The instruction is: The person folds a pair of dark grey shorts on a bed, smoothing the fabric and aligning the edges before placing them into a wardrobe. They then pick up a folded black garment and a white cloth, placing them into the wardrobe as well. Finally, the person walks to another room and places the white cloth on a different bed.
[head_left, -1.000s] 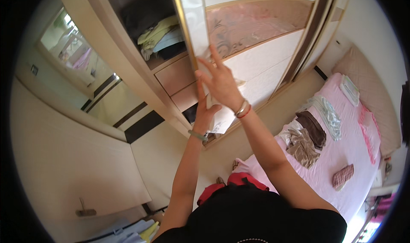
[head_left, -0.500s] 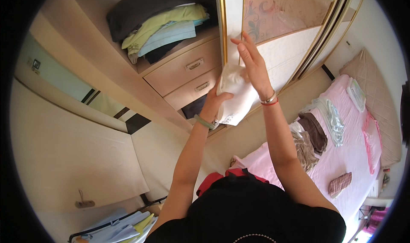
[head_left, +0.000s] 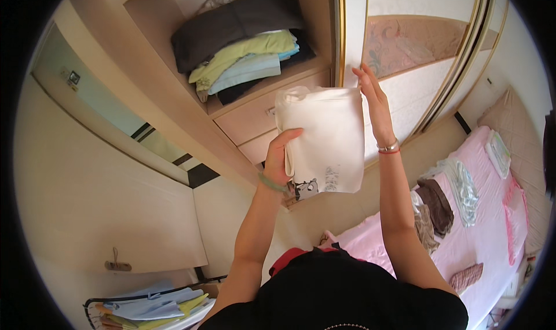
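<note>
A folded white garment (head_left: pixel 324 133), perhaps a T-shirt, hangs in front of me with a dark cartoon print at its lower corner. My left hand (head_left: pixel 279 157) grips its left edge, thumb on top and the other fingers hidden beneath. Along the opposite edge is my right hand (head_left: pixel 377 111), fingers stretched upward and close to the white cloth; whether it touches the cloth I cannot tell. Beyond the garment, an open wardrobe shelf (head_left: pixel 301 69) carries a folded black garment (head_left: pixel 240 26), a yellow-green one (head_left: pixel 249 49) and a light blue one (head_left: pixel 249 73).
Drawers (head_left: pixel 243 121) sit below the shelf, partly covered by the white garment. A gold-edged sliding door (head_left: pixel 405 86) stands at the right. Several folded clothes lie on the pink bed (head_left: pixel 463 237). At lower left are a door (head_left: pixel 116 214) and a rack of clothes (head_left: pixel 156 307).
The white garment has turned flatter toward me, showing more of its face and print. My right hand has gone from over its top to its right side. The view has shifted.
</note>
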